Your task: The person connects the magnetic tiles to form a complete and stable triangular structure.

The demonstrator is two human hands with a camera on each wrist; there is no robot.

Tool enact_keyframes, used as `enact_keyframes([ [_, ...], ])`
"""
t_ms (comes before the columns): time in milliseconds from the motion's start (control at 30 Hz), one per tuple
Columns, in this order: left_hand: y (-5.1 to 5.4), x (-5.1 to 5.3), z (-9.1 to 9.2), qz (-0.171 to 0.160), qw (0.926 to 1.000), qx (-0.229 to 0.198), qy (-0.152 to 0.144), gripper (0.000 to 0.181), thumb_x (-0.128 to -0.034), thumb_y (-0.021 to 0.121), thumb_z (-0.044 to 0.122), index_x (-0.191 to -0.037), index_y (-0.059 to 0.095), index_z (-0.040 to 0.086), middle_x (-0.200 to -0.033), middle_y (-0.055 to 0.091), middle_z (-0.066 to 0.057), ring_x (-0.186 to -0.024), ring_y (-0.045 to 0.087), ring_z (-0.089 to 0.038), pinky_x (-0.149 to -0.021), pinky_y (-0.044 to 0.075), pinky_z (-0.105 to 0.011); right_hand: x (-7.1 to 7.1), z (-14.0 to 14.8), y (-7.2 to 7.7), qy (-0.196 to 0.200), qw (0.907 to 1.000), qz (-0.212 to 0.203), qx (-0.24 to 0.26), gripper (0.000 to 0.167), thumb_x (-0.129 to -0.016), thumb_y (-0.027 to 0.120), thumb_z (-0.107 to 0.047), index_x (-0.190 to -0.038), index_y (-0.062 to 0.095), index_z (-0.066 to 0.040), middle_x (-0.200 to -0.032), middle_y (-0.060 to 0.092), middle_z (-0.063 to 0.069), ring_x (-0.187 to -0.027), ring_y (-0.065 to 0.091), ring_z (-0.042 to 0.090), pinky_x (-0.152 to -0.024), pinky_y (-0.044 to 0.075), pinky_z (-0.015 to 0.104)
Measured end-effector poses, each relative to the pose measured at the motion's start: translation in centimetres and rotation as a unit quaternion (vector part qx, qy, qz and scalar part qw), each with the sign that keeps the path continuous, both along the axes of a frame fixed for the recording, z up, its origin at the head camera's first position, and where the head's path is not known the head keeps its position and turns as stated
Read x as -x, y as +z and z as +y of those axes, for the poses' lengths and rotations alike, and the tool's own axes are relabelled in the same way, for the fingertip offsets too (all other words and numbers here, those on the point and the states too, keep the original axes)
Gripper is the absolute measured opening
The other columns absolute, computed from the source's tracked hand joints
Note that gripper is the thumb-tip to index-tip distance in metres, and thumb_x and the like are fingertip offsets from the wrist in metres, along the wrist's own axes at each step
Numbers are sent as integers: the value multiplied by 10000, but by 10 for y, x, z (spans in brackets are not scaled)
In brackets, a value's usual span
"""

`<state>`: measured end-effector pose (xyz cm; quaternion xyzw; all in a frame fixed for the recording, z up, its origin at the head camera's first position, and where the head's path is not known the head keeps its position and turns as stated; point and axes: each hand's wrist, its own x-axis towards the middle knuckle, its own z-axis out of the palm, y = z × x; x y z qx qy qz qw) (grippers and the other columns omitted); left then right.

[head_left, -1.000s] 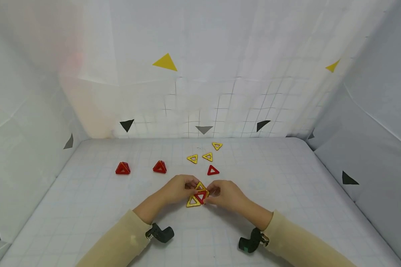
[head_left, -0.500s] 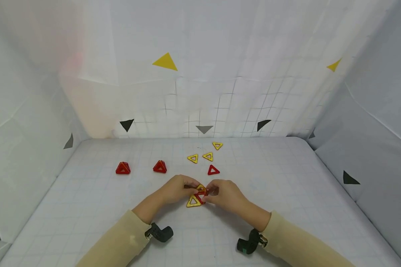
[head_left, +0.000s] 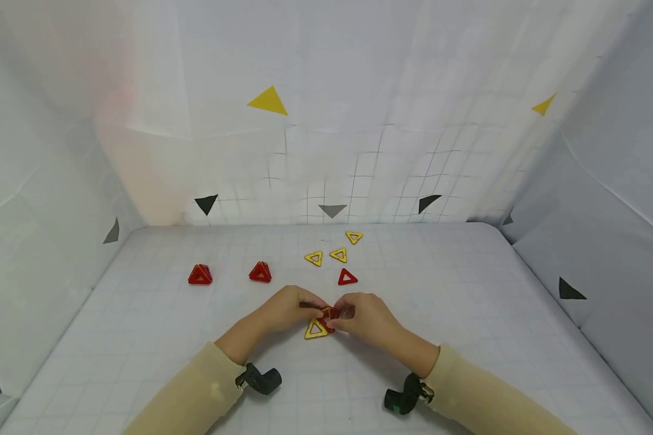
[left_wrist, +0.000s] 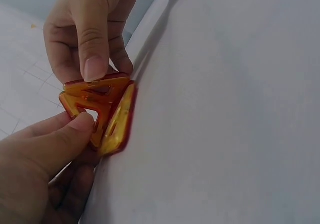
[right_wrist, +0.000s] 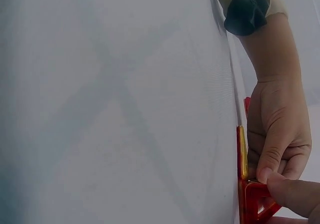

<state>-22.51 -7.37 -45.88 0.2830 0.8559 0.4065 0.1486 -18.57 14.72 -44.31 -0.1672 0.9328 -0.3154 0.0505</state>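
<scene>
Between my hands on the tabletop is a cluster of joined triangular magnetic tiles, red on one face and yellow on the other. My left hand pinches a raised tile at the cluster's far left side. From the right, my right hand pinches another raised tile with thumb and fingers. These two tiles lean together, as the left wrist view shows. One yellow triangular tile lies flat at the near left of the cluster, joined to it. Fingers partly hide the red tile in the middle.
Two red tile pyramids stand at the left of the white table. Beyond my hands lie a loose red triangular tile and several yellow triangular tiles. White sheeting surrounds the table at the back and sides.
The far and right yellow tiles have been folded upward and inward, so their red faces now show. The near left tile stays flat. Both hands have barely moved.
</scene>
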Motion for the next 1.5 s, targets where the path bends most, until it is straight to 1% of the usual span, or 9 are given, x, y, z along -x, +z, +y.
enact_keyframes([
  [233, -2, 2, 0, 9, 10000, 23, -63, 174, -936, 719, 187, -1093, 791, 206, -988, 743, 147, -1010, 654, -33, -914, 507, -322, 2, 2, -3, 240, 9994, -92, 245, 267, -812, 851, -278, -1010, 741, -136, -866, 691, -97, -775, 628, 61, -661, 517, 243],
  [367, -3, 2, 0, 52, 10000, -4, -11, 159, -931, 726, 193, -1074, 794, 212, -978, 744, 144, -990, 660, -38, -897, 515, -330, 2, 3, -2, 320, 9989, -118, 330, 249, -816, 848, -262, -997, 734, -133, -858, 690, -87, -771, 636, 63, -649, 522, 235],
  [533, -2, 2, 1, 75, 9999, 3, 76, 128, -918, 743, 207, -1032, 798, 228, -956, 738, 152, -976, 652, -53, -891, 510, -345, 3, 3, 1, 278, 9988, -200, 352, 245, -816, 848, -255, -987, 729, -126, -832, 678, -81, -760, 624, 87, -639, 520, 241],
  [767, -3, 1, -1, 93, 9999, 3, 92, 121, -910, 754, 213, -1026, 788, 219, -951, 726, 158, -953, 637, -57, -872, 510, -324, 4, 3, 2, 237, 9978, -422, 452, 230, -826, 840, -264, -994, 730, -153, -876, 687, -79, -784, 639, 96, -650, 534, 245],
  [1000, -2, -6, -11, -111, 9997, 192, 91, 340, -852, 814, 282, -1167, 720, 196, -1045, 683, 139, -1001, 615, -80, -925, 503, -346, 7, 5, -1, 325, 9965, -508, 582, 220, -829, 837, -273, -985, 726, -165, -907, 697, -72, -798, 652, 88, -661, 542, 253],
  [1100, -1, -10, -15, -82, 9992, 378, 64, 422, -830, 832, 299, -1216, 691, 207, -1100, 663, 139, -1064, 602, -81, -977, 481, -370, 8, 6, -1, 356, 9965, -470, 593, 229, -829, 837, -276, -987, 722, -157, -905, 698, -66, -786, 651, 86, -644, 543, 252],
  [1233, -1, -13, -19, 36, 9983, 569, -109, 526, -797, 858, 312, -1274, 661, 213, -1180, 644, 133, -1147, 576, -96, -1037, 444, -393, 8, 7, -1, 338, 9963, -510, 599, 237, -827, 839, -272, -993, 724, -149, -898, 696, -61, -777, 644, 90, -633, 539, 254],
  [1367, 0, -14, -25, 44, 9974, 690, -219, 563, -799, 859, 279, -1314, 638, 232, -1240, 617, 127, -1190, 548, -109, -1060, 426, -404, 7, 6, 0, 302, 9966, -572, 519, 253, -826, 838, -282, -1011, 725, -151, -907, 695, -64, -788, 639, 93, -645, 537, 248],
  [1500, 1, -14, -29, 40, 9971, 724, -247, 526, -809, 853, 264, -1295, 653, 239, -1204, 595, 123, -1131, 539, -107, -1027, 442, -395, 7, 5, 1, 295, 9966, -603, 471, 261, -827, 837, -286, -1020, 724, -152, -909, 694, -64, -790, 637, 96, -647, 537, 250],
])
